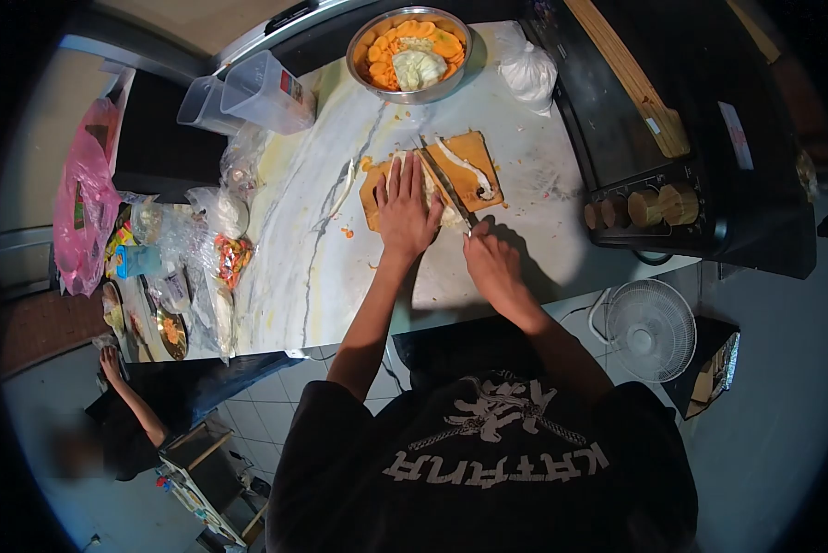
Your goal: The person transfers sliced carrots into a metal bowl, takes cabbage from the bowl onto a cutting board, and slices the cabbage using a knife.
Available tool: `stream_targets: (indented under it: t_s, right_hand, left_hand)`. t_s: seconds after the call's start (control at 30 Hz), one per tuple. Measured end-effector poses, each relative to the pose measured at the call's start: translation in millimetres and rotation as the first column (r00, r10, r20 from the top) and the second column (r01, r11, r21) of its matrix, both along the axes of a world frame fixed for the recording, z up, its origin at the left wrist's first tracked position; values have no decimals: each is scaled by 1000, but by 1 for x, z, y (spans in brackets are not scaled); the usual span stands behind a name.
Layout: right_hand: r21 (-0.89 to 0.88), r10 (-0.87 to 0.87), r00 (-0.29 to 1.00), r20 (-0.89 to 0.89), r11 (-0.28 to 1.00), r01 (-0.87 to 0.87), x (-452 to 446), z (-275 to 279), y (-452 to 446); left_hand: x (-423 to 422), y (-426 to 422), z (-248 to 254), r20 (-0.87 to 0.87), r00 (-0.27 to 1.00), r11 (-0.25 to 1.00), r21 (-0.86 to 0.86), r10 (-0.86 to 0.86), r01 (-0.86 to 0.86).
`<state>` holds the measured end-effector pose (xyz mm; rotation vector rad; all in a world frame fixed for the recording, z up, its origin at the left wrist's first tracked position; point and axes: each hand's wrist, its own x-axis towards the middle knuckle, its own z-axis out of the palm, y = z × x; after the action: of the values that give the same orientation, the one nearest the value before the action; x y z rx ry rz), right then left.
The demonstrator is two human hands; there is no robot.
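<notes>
On the wooden cutting board (477,149), my left hand (407,210) lies with its fingers stretched out over a pale piece of food (430,189), mostly hidden beneath it. My right hand (493,265) is closed around the handle of a knife (447,184). The blade runs slantwise across the board, just right of my left fingers and beside the pale food. A thin white strip (467,168) rests on the board's right side. Another white strip (343,189) lies on the marble-patterned counter (303,267), left of the board.
Beyond the board stands a metal bowl (444,93) of orange slices and a pale leafy chunk. A tied bag of white powder (527,76) is near an oven (654,198). Plastic containers (268,94) and bags (197,249) line the left. Another person's hand (110,362) shows lower left.
</notes>
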<state>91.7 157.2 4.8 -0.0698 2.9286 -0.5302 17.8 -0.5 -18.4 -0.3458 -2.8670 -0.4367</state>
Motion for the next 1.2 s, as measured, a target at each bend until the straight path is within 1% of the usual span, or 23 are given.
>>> stream_targets:
  t_s: [0.07,0.2,0.37,0.47,0.57,0.8,0.87,0.9,0.97,1.0,1.07,1.2]
  right_hand:
    - [-49,24,1000,10,999,-23,-11,1,-3]
    - [-48,21,1000,-22,999,-22,-15,-4,-4]
    - [-75,-15,992,125,997,25,-4,10,2]
    - [-102,-10,986,164,994,27,-7,22,4]
    - [-115,-6,983,181,993,27,-6,32,7]
    - [-95,-5,982,189,995,23,2,34,-2]
    - [-63,-19,996,91,998,25,8,20,-4]
    - [-60,-23,995,98,998,29,11,14,-5]
    - [8,10,1000,2,1000,-10,15,5,-5]
    - [11,6,1000,2,1000,-6,15,3,-4]
    - [-2,16,998,-58,1000,-16,10,1,0]
    - [-14,31,999,-35,999,-32,9,14,0]
  left_hand:
    - [1,0,0,4,1000,1000,0,-4,4]
    - [0,0,2,-6,1000,1000,12,-13,13]
    - [0,0,1,3,1000,1000,3,-8,8]
    - [-2,0,0,3,1000,1000,-4,-2,2]
    - [-1,0,0,9,1000,1000,-1,5,-5]
    - [-2,0,1,26,1000,1000,1,7,-7]
    - [-3,-1,3,32,999,1000,-1,5,-5]
    - [-3,-1,3,34,999,1000,-4,1,-1]
    - [-3,-1,0,30,1000,1000,1,-5,5]
    - [-3,-2,-1,21,1000,1000,1,-7,7]
    - [-4,-3,-2,15,1000,1000,8,-12,12]
    - [-3,-3,0,36,999,1000,22,-7,6]
